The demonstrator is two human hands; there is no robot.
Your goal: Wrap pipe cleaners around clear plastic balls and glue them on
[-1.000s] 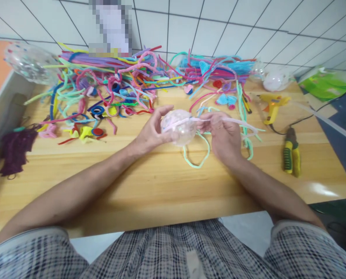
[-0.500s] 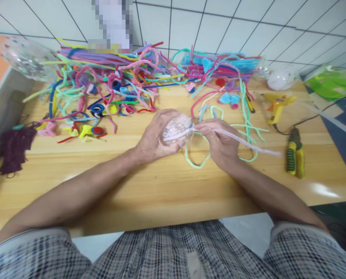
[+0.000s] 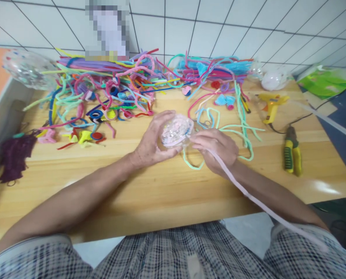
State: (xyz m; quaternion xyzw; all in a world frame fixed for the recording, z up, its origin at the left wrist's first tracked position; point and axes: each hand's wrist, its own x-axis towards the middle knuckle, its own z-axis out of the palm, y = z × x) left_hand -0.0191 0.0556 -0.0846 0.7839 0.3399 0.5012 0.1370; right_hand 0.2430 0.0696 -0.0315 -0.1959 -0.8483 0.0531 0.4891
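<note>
My left hand [image 3: 151, 141] is wrapped round a clear ball [image 3: 175, 131] with glittery bits in it, above the wooden table. A pale pink strip runs across the ball's near side. Close to the ball's right side, my right hand [image 3: 216, 147] pinches a long pale pink pipe cleaner [image 3: 243, 188]. Its free length trails down to the right over my forearm. Whether this length is one piece with the strip on the ball I cannot tell. A mint-green pipe cleaner [image 3: 192, 166] lies curved on the table below the hands.
Piled pipe cleaners [image 3: 103, 83] in many colours line the table's back. On the right are a yellow glue gun [image 3: 272, 102] with a cord and green-yellow pliers [image 3: 292, 153]. Clear balls [image 3: 274, 78] stand at the back right, a confetti-filled clear container [image 3: 30, 69] back left, purple tassels [image 3: 17, 159] left.
The pale pink pipe cleaner's free end has swung down toward me, and more of its length shows. My left hand keeps its hold on the ball, which has turned slightly.
</note>
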